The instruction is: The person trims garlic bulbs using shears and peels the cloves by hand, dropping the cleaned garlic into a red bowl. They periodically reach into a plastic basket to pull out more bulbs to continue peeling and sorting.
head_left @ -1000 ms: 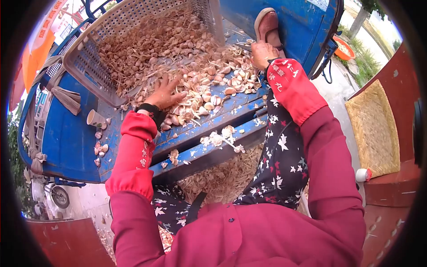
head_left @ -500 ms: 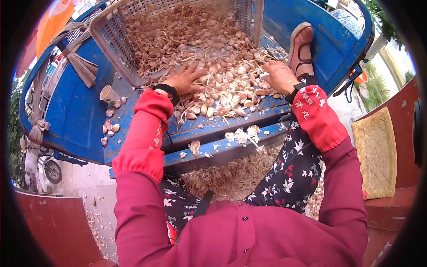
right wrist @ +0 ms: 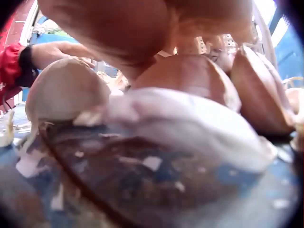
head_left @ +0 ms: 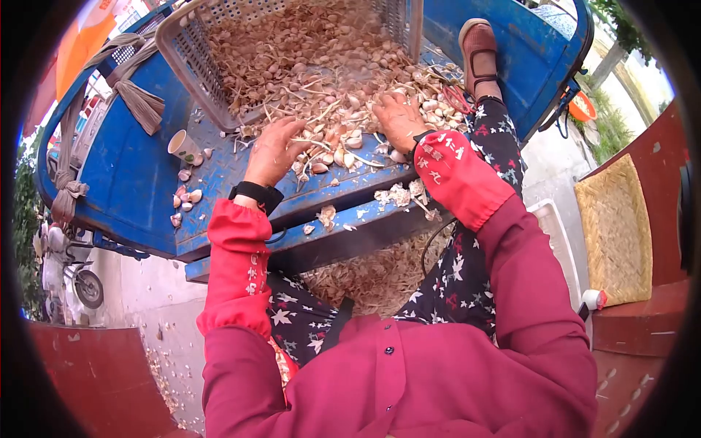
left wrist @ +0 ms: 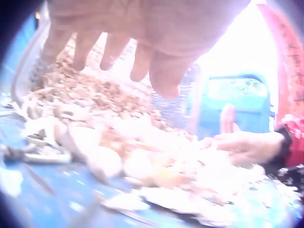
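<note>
Both bare hands are at the loose pile of garlic cloves (head_left: 343, 131) on the blue truck bed. My left hand (head_left: 276, 152) hovers at the pile's left edge; in the left wrist view its fingers (left wrist: 111, 52) hang apart above the cloves with nothing gripped. The right hand (head_left: 399, 120) rests against the pile from the right, fingers pointing inward. From the right wrist, that hand (right wrist: 142, 28) shows low over large cloves, with a pale clove (right wrist: 185, 121) close in front; its fingertips are partly hidden behind the cloves.
A plastic crate (head_left: 212, 87) lies tipped behind, spilling cloves and dry stems. A paper cup (head_left: 184, 146) and several cloves (head_left: 184, 198) are at left. A shoe (head_left: 480, 55) stands at right near a red loop (head_left: 457, 99). Skins (head_left: 400, 194) lie along the front ledge.
The right hand has moved left from beside the shoe into the pile. My left hand has drawn back toward the front left. A red loop now shows by the shoe.
</note>
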The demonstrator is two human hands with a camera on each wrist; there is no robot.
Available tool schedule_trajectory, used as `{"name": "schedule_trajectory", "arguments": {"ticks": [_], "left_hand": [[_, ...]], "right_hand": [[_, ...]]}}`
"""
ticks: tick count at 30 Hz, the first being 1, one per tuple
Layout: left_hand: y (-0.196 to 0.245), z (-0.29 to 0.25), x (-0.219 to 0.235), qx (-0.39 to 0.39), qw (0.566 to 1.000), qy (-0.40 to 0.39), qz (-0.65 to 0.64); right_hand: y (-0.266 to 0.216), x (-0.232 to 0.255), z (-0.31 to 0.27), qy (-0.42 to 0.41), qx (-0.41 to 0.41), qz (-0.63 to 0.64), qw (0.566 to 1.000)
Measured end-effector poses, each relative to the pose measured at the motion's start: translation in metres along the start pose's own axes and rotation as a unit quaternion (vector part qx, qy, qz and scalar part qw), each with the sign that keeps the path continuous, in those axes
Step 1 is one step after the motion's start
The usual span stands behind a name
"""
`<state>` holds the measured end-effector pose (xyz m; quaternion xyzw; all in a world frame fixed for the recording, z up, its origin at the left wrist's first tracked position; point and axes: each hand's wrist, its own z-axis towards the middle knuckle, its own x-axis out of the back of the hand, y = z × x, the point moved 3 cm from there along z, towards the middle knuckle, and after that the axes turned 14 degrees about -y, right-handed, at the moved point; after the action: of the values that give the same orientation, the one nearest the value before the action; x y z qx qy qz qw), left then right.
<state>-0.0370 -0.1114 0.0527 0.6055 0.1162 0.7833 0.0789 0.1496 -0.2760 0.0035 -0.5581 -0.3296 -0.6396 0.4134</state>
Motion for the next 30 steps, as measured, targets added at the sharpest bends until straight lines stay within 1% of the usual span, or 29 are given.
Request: {"name": "schedule_trajectory", "arguments": {"ticks": [1, 2, 4, 5, 6, 7, 8, 9, 10, 12, 13, 14, 15, 16, 18, 20, 22, 24, 25, 26, 27, 28, 29, 30], "left_hand": [[0.012, -0.002, 0.004, 0.021, 0.999, -0.016, -0.042], [0.02, -0.006, 0.01, 0.044, 0.995, -0.031, -0.083], [0.017, -0.017, 0.036, 0.08, 0.982, 0.129, -0.117], [0.005, -0.023, 0.044, 0.123, 0.963, 0.161, -0.178], [0.007, -0.025, 0.049, 0.122, 0.963, 0.16, -0.179], [0.007, -0.03, 0.056, 0.127, 0.927, 0.193, -0.296], [0.007, -0.035, 0.061, 0.129, 0.875, 0.222, -0.41], [0.02, -0.035, 0.059, 0.083, 0.86, 0.23, -0.449], [0.032, -0.034, 0.053, 0.07, 0.851, 0.203, -0.479], [0.043, -0.034, 0.032, 0.055, 0.83, 0.133, -0.539], [0.038, -0.036, 0.019, 0.067, 0.805, 0.139, -0.572], [0.03, -0.038, 0.003, 0.076, 0.78, 0.144, -0.604], [0.023, -0.04, -0.012, 0.087, 0.75, 0.138, -0.641], [0.015, -0.042, -0.023, 0.112, 0.752, 0.124, -0.638], [0.001, -0.05, -0.016, 0.11, 0.725, 0.138, -0.666], [-0.005, -0.068, 0.022, 0.027, 0.652, 0.213, -0.727], [-0.012, -0.099, 0.068, -0.09, 0.589, 0.34, -0.728], [-0.021, -0.125, 0.089, -0.208, 0.505, 0.348, -0.762], [-0.02, -0.133, 0.092, -0.185, 0.509, 0.357, -0.761], [-0.01, -0.136, 0.094, -0.182, 0.51, 0.359, -0.76], [0.008, -0.134, 0.093, -0.104, 0.637, 0.325, -0.691], [0.025, -0.131, 0.091, -0.025, 0.745, 0.281, -0.605], [0.041, -0.127, 0.089, -0.029, 0.796, 0.187, -0.574], [0.058, -0.122, 0.084, -0.037, 0.839, 0.091, -0.535]], "right_hand": [[-0.008, 0.013, -0.006, 0.063, 0.033, -0.014, 0.997], [-0.017, 0.023, -0.01, 0.062, 0.035, -0.016, 0.997], [-0.04, 0.033, -0.018, 0.025, 0.101, 0.072, 0.992], [-0.053, 0.033, -0.024, 0.024, 0.135, 0.15, 0.979], [-0.064, 0.03, -0.023, -0.061, 0.098, 0.132, 0.984], [-0.07, 0.02, -0.024, -0.085, 0.079, 0.137, 0.984], [-0.073, 0.006, -0.022, -0.11, 0.059, 0.14, 0.982], [-0.076, 0.004, -0.018, -0.066, 0.067, 0.164, 0.982], [-0.076, 0.0, -0.016, -0.072, 0.066, 0.161, 0.982], [-0.075, 0.001, -0.013, -0.111, 0.048, 0.32, 0.94], [-0.075, 0.004, -0.017, -0.086, 0.04, 0.419, 0.903], [-0.069, -0.006, -0.014, -0.12, 0.016, 0.436, 0.892], [-0.071, 0.002, -0.014, -0.141, -0.006, 0.517, 0.844], [-0.074, 0.01, -0.018, -0.163, -0.029, 0.594, 0.787], [-0.085, 0.026, -0.022, -0.126, 0.0, 0.655, 0.745], [-0.097, 0.033, -0.028, -0.118, -0.009, 0.712, 0.692], [-0.111, 0.039, -0.033, -0.125, -0.034, 0.764, 0.632], [-0.129, 0.048, -0.036, -0.117, 0.005, 0.767, 0.63], [-0.138, 0.052, -0.037, -0.11, 0.04, 0.751, 0.65], [-0.149, 0.062, -0.042, -0.093, 0.054, 0.744, 0.659], [-0.159, 0.071, -0.047, -0.07, 0.078, 0.745, 0.659], [-0.166, 0.077, -0.052, -0.043, 0.103, 0.743, 0.66], [-0.171, 0.082, -0.056, -0.004, 0.142, 0.711, 0.689], [-0.175, 0.088, -0.062, 0.035, 0.152, 0.682, 0.715]]}}
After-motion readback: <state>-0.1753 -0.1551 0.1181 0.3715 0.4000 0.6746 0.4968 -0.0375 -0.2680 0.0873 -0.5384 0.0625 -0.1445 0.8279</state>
